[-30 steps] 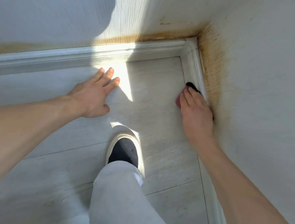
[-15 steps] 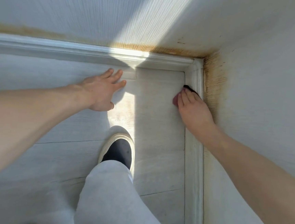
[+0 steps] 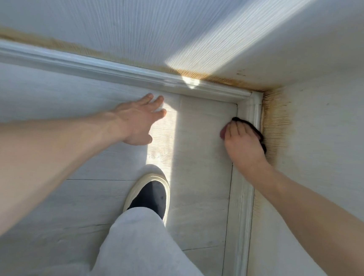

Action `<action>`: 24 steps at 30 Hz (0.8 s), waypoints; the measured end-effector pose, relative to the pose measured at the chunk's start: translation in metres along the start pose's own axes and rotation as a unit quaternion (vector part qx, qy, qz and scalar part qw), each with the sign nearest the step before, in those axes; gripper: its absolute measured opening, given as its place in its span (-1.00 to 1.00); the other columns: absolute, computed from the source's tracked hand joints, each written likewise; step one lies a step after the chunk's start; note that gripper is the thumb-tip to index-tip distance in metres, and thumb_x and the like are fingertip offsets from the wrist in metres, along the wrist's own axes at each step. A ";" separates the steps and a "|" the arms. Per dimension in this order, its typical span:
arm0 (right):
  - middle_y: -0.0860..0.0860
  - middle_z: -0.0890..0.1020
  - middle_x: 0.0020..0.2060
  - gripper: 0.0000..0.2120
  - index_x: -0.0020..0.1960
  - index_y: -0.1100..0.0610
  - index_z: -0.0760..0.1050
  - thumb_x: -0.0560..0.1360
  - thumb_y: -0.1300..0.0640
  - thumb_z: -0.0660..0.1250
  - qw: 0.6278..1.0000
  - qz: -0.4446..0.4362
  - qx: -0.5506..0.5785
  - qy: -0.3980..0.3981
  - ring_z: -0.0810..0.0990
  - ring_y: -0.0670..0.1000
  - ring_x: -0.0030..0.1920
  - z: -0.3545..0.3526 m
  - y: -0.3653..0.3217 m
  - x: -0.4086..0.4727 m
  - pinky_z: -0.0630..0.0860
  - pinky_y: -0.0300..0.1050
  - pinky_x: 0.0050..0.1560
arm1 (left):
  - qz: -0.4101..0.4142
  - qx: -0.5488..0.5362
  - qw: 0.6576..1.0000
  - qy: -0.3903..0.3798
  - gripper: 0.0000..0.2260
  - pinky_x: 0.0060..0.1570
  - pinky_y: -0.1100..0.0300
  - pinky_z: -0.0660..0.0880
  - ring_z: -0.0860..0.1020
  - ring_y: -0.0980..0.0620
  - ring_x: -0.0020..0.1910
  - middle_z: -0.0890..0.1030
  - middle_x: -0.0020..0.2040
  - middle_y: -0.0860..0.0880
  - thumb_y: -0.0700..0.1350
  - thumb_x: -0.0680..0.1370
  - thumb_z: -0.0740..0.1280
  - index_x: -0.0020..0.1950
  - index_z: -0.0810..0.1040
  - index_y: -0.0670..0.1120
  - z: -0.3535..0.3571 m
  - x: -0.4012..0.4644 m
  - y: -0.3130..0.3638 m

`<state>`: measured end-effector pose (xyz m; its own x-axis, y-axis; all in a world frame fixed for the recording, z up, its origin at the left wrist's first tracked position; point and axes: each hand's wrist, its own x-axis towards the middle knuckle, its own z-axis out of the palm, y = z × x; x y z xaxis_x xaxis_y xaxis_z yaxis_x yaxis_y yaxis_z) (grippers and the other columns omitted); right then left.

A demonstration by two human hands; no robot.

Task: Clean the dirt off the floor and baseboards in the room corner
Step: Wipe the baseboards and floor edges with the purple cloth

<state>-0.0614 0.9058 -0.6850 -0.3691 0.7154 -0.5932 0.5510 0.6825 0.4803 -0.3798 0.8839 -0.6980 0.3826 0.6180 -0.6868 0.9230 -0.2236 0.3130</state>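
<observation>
Bare forearms, light grey trouser leg (image 3: 144, 251), and black slip-on shoe (image 3: 149, 195) with cream rubber sole.

No text, label, brand, number or sign can be read anywhere in the frame.
</observation>
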 end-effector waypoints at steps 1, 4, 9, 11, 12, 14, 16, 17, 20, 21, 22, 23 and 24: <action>0.22 0.69 -0.16 -0.78 -0.03 0.34 0.66 0.33 0.35 0.45 1.000 -0.012 0.009 0.009 0.69 0.20 -0.15 -0.015 0.005 0.003 0.64 0.00 -0.05 | 0.000 -0.002 1.000 0.000 -0.21 0.61 -0.04 0.08 -0.27 -0.01 0.65 -0.32 0.66 0.04 0.06 0.62 0.31 0.69 -0.12 0.07 0.001 0.000 -0.002; 0.20 0.64 -0.08 -0.74 0.02 0.28 0.60 0.37 0.27 0.56 0.993 0.005 0.116 -0.010 0.65 0.23 -0.08 -0.043 0.032 0.028 0.41 -0.04 -0.23 | -0.001 -0.004 1.000 0.007 -0.19 0.60 -0.06 0.11 -0.28 -0.01 0.65 -0.33 0.66 0.05 0.06 0.60 0.32 0.69 -0.14 0.08 0.006 0.001 0.000; 0.25 0.31 0.55 -0.34 0.57 0.32 0.24 0.53 0.36 0.40 0.929 0.127 0.337 0.085 0.38 0.22 0.50 0.000 -0.010 0.022 0.37 0.00 0.46 | -0.006 -0.001 1.000 0.004 -0.19 0.59 -0.06 0.15 -0.29 0.00 0.64 -0.34 0.65 0.06 0.06 0.60 0.31 0.69 -0.14 0.08 0.005 0.001 0.001; 0.13 0.00 0.67 -0.21 0.67 0.25 -0.01 0.55 0.40 0.31 0.878 0.181 0.437 0.080 0.21 0.13 0.60 0.017 -0.055 -0.016 0.35 -0.07 0.47 | -0.005 0.000 1.000 0.002 -0.19 0.60 -0.04 0.11 -0.28 -0.01 0.65 -0.33 0.66 0.05 0.06 0.61 0.31 0.69 -0.15 0.08 0.002 0.000 0.002; 0.07 -0.08 0.67 -0.19 0.68 0.22 -0.08 0.56 0.38 0.29 0.859 0.200 0.465 0.077 0.14 0.10 0.63 0.024 -0.073 -0.034 0.37 -0.07 0.49 | -0.006 -0.001 1.000 0.002 -0.19 0.61 -0.03 0.11 -0.27 -0.02 0.65 -0.33 0.66 0.04 0.06 0.60 0.31 0.69 -0.15 0.07 0.002 -0.001 0.002; 0.03 -0.12 0.67 -0.20 0.68 0.20 -0.13 0.58 0.35 0.24 0.834 0.221 0.500 0.077 0.02 0.04 0.66 0.030 -0.099 -0.061 0.33 0.02 0.54 | -0.006 -0.001 1.000 0.006 -0.18 0.60 -0.02 0.12 -0.27 -0.02 0.65 -0.32 0.66 0.04 0.06 0.59 0.32 0.69 -0.14 0.08 0.003 -0.001 0.003; 0.00 -0.13 0.67 -0.24 0.68 0.17 -0.14 0.60 0.35 0.18 0.797 0.249 0.544 0.085 -0.06 0.00 0.66 0.032 -0.111 -0.064 0.24 0.06 0.59 | -0.004 -0.007 1.000 0.008 -0.17 0.60 -0.02 0.13 -0.27 -0.02 0.65 -0.32 0.66 0.05 0.06 0.58 0.33 0.69 -0.13 0.09 0.004 0.000 0.002; 0.00 -0.13 0.67 -0.25 0.68 0.17 -0.14 0.61 0.34 0.16 0.781 0.262 0.558 0.097 -0.09 -0.01 0.66 0.029 -0.111 -0.055 0.17 0.07 0.62 | -0.006 -0.007 1.000 0.008 -0.17 0.60 -0.02 0.13 -0.27 -0.01 0.65 -0.32 0.66 0.05 0.06 0.58 0.33 0.69 -0.13 0.09 0.004 0.000 0.002; 0.00 -0.07 0.68 -0.31 0.69 0.14 -0.08 0.65 0.32 0.15 0.752 0.279 0.582 0.136 -0.04 -0.01 0.66 0.009 -0.081 0.001 0.12 0.03 0.63 | -0.007 -0.004 1.000 0.005 -0.17 0.60 -0.03 0.13 -0.27 -0.01 0.65 -0.33 0.66 0.06 0.07 0.58 0.33 0.69 -0.13 0.09 0.005 0.000 0.003; -0.01 -0.01 0.68 -0.32 0.69 0.12 -0.04 0.65 0.32 0.15 0.750 0.278 0.584 0.140 0.04 0.01 0.65 0.004 -0.063 0.022 0.17 0.01 0.61 | -0.008 -0.001 1.000 0.003 -0.17 0.60 -0.03 0.12 -0.27 -0.01 0.65 -0.33 0.66 0.06 0.07 0.58 0.33 0.69 -0.14 0.09 0.004 0.001 0.003; -0.02 0.05 0.67 -0.33 0.68 0.10 0.01 0.64 0.34 0.15 0.747 0.283 0.584 0.145 0.14 0.03 0.63 0.002 -0.047 0.038 0.24 0.01 0.58 | -0.007 0.004 1.000 0.002 -0.17 0.61 -0.02 0.11 -0.27 -0.01 0.65 -0.33 0.66 0.05 0.06 0.58 0.33 0.69 -0.14 0.08 0.003 0.001 0.003; -0.02 0.10 0.66 -0.32 0.68 0.09 0.04 0.63 0.36 0.16 0.742 0.290 0.586 0.151 0.21 0.05 0.61 -0.001 -0.038 0.048 0.28 0.00 0.56 | -0.006 0.006 1.000 0.000 -0.17 0.61 0.00 0.08 -0.26 -0.02 0.65 -0.32 0.66 0.04 0.06 0.59 0.33 0.69 -0.13 0.07 0.002 0.002 0.002; -0.02 0.11 0.66 -0.31 0.68 0.09 0.05 0.62 0.38 0.16 0.738 0.294 0.589 0.147 0.23 0.05 0.60 -0.003 -0.039 0.047 0.28 -0.01 0.56 | -0.001 0.007 1.000 -0.009 -0.18 0.62 0.01 0.05 -0.25 -0.03 0.65 -0.31 0.66 0.03 0.07 0.59 0.33 0.69 -0.13 0.07 0.000 0.001 0.002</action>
<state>-0.1023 0.9131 -0.7295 0.1429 0.9558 -0.2570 0.8852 -0.2395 -0.3988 -0.3779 0.8845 -0.6982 0.3810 0.6051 -0.6991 0.9244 -0.2334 0.3017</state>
